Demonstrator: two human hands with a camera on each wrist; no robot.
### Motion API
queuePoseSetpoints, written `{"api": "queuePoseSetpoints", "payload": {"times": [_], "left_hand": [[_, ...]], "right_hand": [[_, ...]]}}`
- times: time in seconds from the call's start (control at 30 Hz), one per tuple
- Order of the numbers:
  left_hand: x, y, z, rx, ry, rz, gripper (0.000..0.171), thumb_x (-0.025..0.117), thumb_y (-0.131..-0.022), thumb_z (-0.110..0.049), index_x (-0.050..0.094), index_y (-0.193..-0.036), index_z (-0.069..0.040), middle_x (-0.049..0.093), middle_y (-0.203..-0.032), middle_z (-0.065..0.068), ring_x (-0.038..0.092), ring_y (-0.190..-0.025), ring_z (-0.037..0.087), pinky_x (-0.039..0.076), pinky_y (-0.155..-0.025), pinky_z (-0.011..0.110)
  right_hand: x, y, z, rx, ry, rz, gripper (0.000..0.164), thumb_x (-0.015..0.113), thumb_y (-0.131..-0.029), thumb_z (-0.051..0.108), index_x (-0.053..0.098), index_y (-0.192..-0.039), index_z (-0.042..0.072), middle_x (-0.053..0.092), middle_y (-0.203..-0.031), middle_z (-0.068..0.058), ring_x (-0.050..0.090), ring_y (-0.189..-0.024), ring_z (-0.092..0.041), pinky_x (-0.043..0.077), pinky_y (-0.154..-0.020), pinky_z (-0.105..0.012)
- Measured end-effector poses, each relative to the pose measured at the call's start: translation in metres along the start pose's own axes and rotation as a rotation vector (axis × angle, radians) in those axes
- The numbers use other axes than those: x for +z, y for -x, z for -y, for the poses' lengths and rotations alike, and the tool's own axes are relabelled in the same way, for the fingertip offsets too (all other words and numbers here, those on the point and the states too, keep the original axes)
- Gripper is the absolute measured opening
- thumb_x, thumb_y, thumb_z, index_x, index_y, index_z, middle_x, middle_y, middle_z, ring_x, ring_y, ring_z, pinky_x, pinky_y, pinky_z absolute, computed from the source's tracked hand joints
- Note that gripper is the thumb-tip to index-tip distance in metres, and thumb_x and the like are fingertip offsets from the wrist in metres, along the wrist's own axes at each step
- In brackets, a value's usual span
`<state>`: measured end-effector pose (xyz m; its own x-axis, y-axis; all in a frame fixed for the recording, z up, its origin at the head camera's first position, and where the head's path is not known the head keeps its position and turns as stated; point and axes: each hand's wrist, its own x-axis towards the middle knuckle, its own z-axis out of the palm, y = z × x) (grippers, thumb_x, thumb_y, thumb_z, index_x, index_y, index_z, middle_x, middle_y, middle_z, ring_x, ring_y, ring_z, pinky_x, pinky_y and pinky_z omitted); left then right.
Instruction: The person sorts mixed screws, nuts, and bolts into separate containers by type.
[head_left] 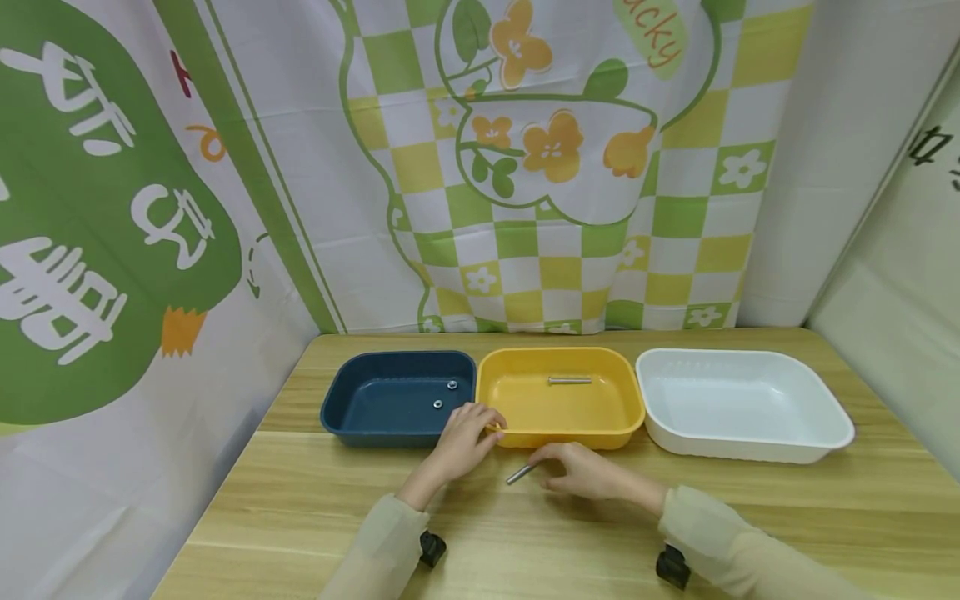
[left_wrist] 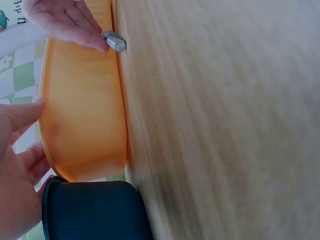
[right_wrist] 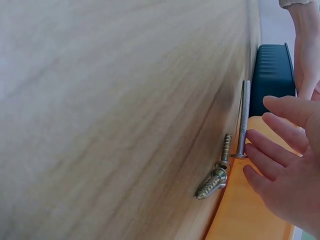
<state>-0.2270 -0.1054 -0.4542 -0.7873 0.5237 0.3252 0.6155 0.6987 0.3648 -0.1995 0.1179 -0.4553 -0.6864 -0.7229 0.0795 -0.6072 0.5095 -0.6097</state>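
My right hand (head_left: pixel 581 472) is over the table at the front of the yellow tray (head_left: pixel 558 439). Its spread fingertips are right at a long silver bolt (right_wrist: pixel 244 117), which lies outside the fingers on the table side. In the head view the bolt's plain end sticks out left of that hand. Two threaded screws (right_wrist: pixel 218 172) lie close by, hidden under the hand in the head view. My left hand (head_left: pixel 465 437) rests, fingers loosely bent, where the yellow tray meets the dark blue tray (head_left: pixel 397 439). Its thumb is near the yellow rim and the fingers reach over it.
Two small nuts (head_left: pixel 446 395) lie in the blue tray. Another silver bolt (head_left: pixel 570 381) lies in the yellow tray. A white tray (head_left: pixel 742 446) stands at the right of the row. Patterned cloth (head_left: pixel 525 283) hangs behind the wooden table (head_left: pixel 525 550).
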Motion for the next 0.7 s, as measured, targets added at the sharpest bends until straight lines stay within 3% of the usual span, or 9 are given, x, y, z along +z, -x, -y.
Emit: {"api": "queuePoseSetpoints", "payload": {"times": [0.43, 0.7], "left_hand": [[-0.0007, -0.0004, -0.0006, -0.022, 0.004, 0.015, 0.011, 0.056, -0.087, -0.024, 0.059, -0.094, -0.016, 0.053, -0.087, -0.004, 0.045, -0.091, 0.015, 0.031, -0.09, 0.038], [-0.0011, -0.0002, -0.0014, -0.021, 0.005, 0.02, 0.011, 0.056, -0.086, -0.023, 0.059, -0.094, -0.016, 0.054, -0.088, -0.003, 0.045, -0.093, 0.015, 0.031, -0.091, 0.037]], "right_hand": [[-0.0008, 0.0001, 0.0028, -0.044, 0.013, -0.047, 0.025, 0.061, -0.073, -0.004, 0.062, -0.098, -0.003, 0.062, -0.095, -0.012, 0.058, -0.09, -0.025, 0.046, -0.079, -0.036], [0.0017, -0.0019, 0.0003, -0.095, 0.031, -0.042, 0.022, 0.063, -0.07, -0.006, 0.064, -0.091, -0.001, 0.061, -0.087, -0.008, 0.057, -0.08, -0.018, 0.047, -0.07, -0.028]]}}
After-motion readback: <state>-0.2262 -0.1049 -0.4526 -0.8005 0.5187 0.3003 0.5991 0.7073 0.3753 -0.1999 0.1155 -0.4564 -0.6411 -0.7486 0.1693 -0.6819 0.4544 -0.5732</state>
